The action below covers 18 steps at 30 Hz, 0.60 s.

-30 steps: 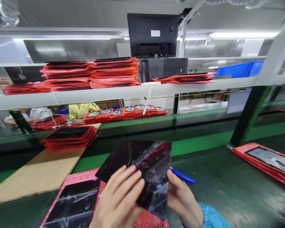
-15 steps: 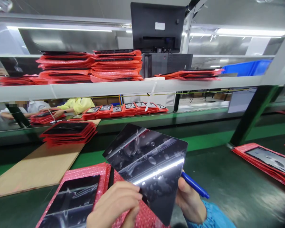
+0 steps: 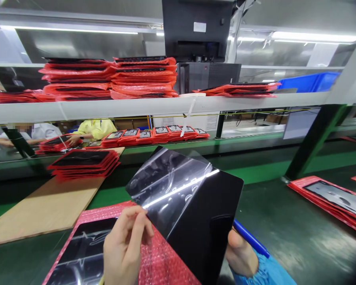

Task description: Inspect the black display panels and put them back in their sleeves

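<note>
A glossy black screen panel is held tilted up before me, its right edge in my right hand. A blue pen is also tucked in that hand. My left hand pinches the lower left corner of a clear protective film. The film is lifted off the panel's lower right part and still lies over its upper left part. Below is red bubble wrap. At the left, another film-covered black panel lies on red bubble wrap.
A stack of panels in red sleeves stands beyond a tan board. More red-sleeved panels lie at the right. A white shelf crosses ahead, carrying red stacks and a monitor. A person in a yellow sleeve works behind it.
My left hand has moved up and left, pulling the film back from the panel's lower right part, which now shows plain black. My right hand keeps hold of panel and pen.
</note>
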Tool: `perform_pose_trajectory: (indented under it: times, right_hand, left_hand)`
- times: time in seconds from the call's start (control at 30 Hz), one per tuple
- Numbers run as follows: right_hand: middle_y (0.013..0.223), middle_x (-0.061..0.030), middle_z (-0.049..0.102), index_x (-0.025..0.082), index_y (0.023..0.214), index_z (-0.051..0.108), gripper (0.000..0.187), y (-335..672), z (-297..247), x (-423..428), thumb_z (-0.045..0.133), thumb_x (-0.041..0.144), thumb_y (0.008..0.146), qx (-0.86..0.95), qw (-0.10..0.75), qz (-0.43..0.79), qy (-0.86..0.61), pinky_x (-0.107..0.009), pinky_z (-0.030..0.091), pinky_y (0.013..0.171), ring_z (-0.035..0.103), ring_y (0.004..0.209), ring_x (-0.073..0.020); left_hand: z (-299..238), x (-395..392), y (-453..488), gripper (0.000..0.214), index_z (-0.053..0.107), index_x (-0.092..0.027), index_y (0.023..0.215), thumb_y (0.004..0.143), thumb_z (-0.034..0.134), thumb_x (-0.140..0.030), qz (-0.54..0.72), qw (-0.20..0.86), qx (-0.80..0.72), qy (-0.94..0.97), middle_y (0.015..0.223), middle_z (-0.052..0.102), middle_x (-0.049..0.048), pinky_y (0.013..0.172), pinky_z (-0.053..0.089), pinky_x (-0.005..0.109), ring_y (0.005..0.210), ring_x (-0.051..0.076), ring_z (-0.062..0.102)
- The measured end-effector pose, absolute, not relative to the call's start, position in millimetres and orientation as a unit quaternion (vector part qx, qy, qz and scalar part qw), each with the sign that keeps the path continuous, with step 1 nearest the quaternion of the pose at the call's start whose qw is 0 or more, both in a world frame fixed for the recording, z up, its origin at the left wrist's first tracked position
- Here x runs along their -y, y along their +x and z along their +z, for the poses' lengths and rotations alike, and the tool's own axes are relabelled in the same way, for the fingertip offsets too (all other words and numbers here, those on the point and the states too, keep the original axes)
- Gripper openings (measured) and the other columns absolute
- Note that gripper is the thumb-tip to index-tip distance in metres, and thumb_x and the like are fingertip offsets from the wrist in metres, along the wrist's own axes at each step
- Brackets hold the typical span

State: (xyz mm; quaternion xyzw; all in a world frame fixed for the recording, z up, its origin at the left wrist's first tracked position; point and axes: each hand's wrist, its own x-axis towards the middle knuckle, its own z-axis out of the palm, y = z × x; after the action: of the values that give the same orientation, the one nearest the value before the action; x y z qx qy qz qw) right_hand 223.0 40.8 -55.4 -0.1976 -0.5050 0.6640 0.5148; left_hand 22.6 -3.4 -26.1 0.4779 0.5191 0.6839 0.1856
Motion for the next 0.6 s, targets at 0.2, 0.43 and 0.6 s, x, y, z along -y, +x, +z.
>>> perform_pose_trajectory:
  times: [0.2, 0.43, 0.6]
  right_hand:
    - [0.078, -0.0065, 0.076, 0.026, 0.085, 0.071, 0.045, 228, -69, -40, 0.078, 0.06, 0.057, 0.432, 0.547, 0.695, -0.176, -0.046, 0.054, 0.078, 0.072, 0.08, -0.0306]
    - [0.107, -0.007, 0.073, 0.029, 0.117, 0.062, 0.061, 196, -52, -33, 0.082, 0.043, 0.061, 0.457, 0.495, 0.729, -0.116, -0.046, 0.051, 0.09, 0.068, 0.102, -0.0307]
    - [0.132, -0.0089, 0.059, 0.031, 0.136, 0.043, 0.098, 181, -36, -29, 0.091, 0.029, 0.051, 0.537, 0.414, 0.733, -0.062, -0.048, 0.037, 0.106, 0.047, 0.13, -0.0321]
  left_hand:
    - [-22, -15, 15, 0.024, 0.059, -0.023, 0.078, 0.073, 0.072, -0.043, 0.722, 0.436, -0.41, 0.348, 0.063, 0.054, -0.0075, 0.05, 0.045, 0.012, 0.055, 0.006, 0.052]
    - [-17, -17, 18, 0.016, 0.069, -0.026, 0.094, 0.082, 0.062, -0.033, 0.812, 0.468, -0.317, 0.144, 0.102, 0.069, -0.0025, 0.091, 0.049, 0.025, 0.105, 0.016, 0.06]
    - [-4, -14, 13, 0.027, 0.067, -0.029, 0.109, 0.086, 0.056, -0.037, 0.83, 0.426, -0.329, 0.145, 0.11, 0.07, -0.0031, 0.095, 0.048, 0.03, 0.113, 0.019, 0.058]
